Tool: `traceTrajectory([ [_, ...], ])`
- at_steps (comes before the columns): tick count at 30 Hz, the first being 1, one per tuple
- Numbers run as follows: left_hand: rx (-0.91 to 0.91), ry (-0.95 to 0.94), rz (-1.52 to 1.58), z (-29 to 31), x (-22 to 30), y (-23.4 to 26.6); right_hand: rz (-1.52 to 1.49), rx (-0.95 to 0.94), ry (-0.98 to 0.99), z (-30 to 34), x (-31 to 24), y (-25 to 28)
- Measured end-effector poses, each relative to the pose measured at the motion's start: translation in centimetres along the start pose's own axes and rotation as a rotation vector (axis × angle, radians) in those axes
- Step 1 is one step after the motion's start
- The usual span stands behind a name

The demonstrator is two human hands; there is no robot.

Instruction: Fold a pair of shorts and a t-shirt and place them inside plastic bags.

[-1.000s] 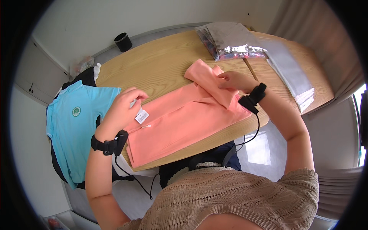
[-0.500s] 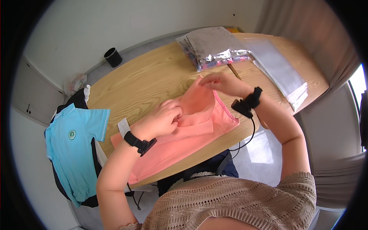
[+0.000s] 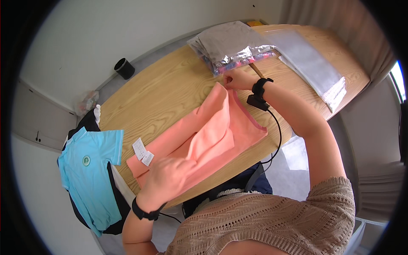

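Note:
A salmon-pink garment (image 3: pixel 250 121) lies across the near part of the table, partly folded, with a raised, rumpled layer in its middle. My left hand (image 3: pixel 166 178) is closed on a loose layer of it near the front edge, slightly smeared by motion. At the garment's far corner, my right hand (image 3: pixel 239 79) has its fingers curled and pinched at the edge of the cloth. White paper tags (image 3: pixel 139 148) lie on the garment's left end, beside my left hand. Both wrists wear black straps with small devices.
Clear bags with folded grey cloth (image 3: pixel 231 42) lie at the back of the wooden table (image 3: pixel 153 85). A stack of flat clear bags (image 3: pixel 308 63) is at the right. A light-blue polo shirt (image 3: pixel 91 161) hangs off to the left. A black bin (image 3: pixel 124 68) stands beyond.
My left hand has come toward me, drawing a cloth layer along and uncovering the tags. My right hand has moved slightly away from me, its fingers now curled at the far corner.

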State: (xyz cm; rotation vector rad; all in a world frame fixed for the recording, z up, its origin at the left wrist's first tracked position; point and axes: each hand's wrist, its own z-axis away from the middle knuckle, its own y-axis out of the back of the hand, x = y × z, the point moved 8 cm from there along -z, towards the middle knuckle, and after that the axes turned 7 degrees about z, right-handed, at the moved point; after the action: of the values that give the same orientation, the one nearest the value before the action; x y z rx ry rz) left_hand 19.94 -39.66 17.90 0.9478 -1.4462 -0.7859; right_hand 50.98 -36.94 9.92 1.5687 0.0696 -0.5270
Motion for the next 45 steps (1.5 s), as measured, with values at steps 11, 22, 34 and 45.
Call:
traceTrajectory([
  [11,-0.161,0.073,-0.008,1.0,2.7,-4.5,-0.308,0.001,0.106,-1.4,1.7,-2.7],
  [22,0.030,0.264,0.240,2.9,-1.2,-8.1,-1.019,-0.251,0.104,-1.1,2.9,-3.6],
  [34,0.183,0.376,0.529,-1.8,-2.4,-9.8,-0.425,-0.119,0.041,-0.4,0.7,-2.6],
  [45,-0.124,0.163,0.649,-3.9,4.8,-8.5,-0.914,-0.289,0.111,-1.3,2.1,-4.8],
])
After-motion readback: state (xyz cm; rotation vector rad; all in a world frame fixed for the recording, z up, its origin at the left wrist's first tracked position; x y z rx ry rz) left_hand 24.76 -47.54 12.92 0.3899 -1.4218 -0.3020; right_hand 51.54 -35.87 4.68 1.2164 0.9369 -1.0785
